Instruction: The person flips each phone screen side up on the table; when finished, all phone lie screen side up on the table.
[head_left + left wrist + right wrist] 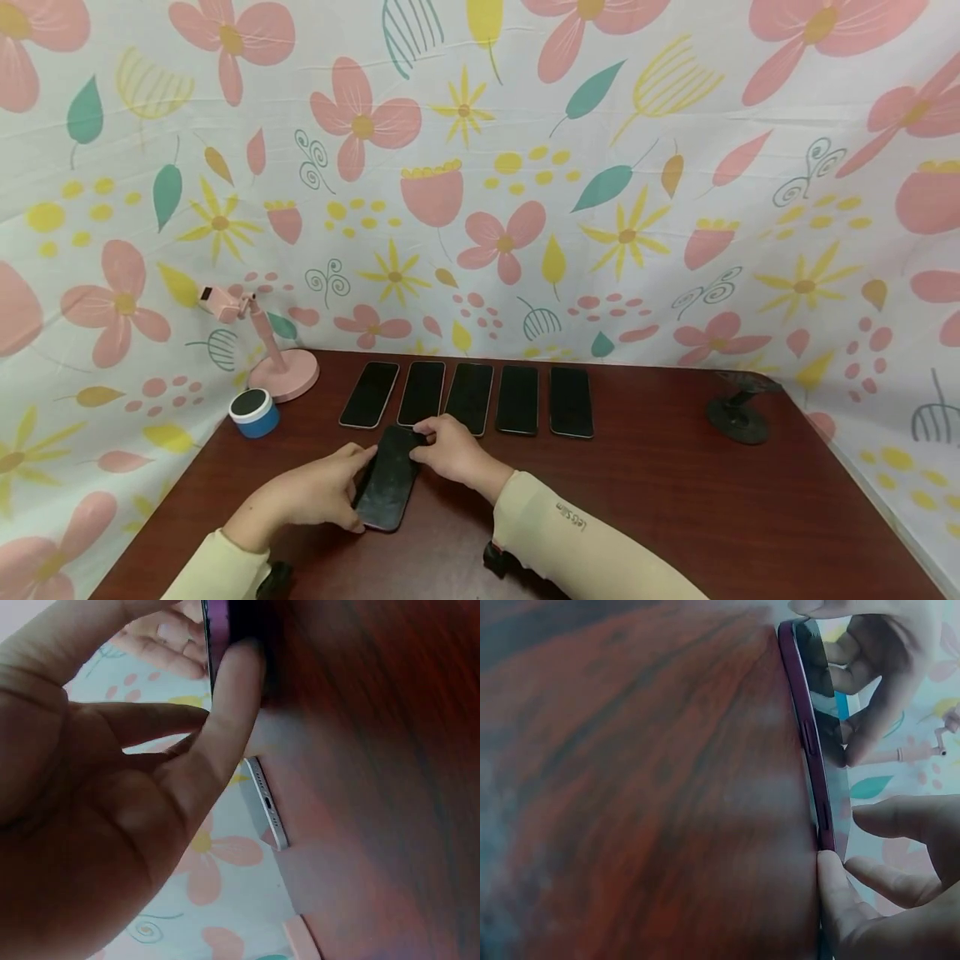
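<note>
A dark smartphone (387, 487) with a black screen lies face up near the middle of the table, tilted slightly. My left hand (315, 492) holds its left side, thumb at the near left corner and fingers farther up the edge. My right hand (452, 451) grips the far right corner between thumb and fingers. The right wrist view shows the phone's purple side edge (810, 742) close over the wood, with right fingertips at its end. Just behind, several black-screened phones stand in a row, among them a leftmost phone (370, 395) and a rightmost phone (571, 402).
On the left are a pink stand (285, 375) with a round base and a blue-and-white round container (255, 414). A dark round-based stand (738, 419) is at the right. Flower-patterned cloth (480, 183) hangs along the back of the brown table (660, 500).
</note>
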`<act>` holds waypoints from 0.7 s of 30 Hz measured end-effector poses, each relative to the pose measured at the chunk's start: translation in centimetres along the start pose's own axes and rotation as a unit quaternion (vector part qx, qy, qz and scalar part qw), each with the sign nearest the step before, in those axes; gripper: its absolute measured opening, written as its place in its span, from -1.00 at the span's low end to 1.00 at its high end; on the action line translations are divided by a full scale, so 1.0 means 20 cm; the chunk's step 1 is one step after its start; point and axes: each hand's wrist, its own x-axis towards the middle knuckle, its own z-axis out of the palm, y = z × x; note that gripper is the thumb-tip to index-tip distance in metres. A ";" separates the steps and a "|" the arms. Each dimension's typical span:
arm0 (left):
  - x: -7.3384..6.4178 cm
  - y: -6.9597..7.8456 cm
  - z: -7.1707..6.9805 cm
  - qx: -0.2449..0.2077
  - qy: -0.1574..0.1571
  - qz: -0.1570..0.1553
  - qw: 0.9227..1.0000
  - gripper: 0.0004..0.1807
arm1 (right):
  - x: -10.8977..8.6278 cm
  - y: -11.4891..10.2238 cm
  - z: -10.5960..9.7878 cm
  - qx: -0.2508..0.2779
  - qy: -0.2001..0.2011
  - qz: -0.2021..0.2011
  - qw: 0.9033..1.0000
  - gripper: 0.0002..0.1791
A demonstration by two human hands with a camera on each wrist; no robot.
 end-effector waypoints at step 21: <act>0.06 0.15 -0.09 0.130 0.122 0.046 0.983 -0.21 | -0.08 -0.16 -0.31 -0.042 -0.023 -0.055 0.997 -0.46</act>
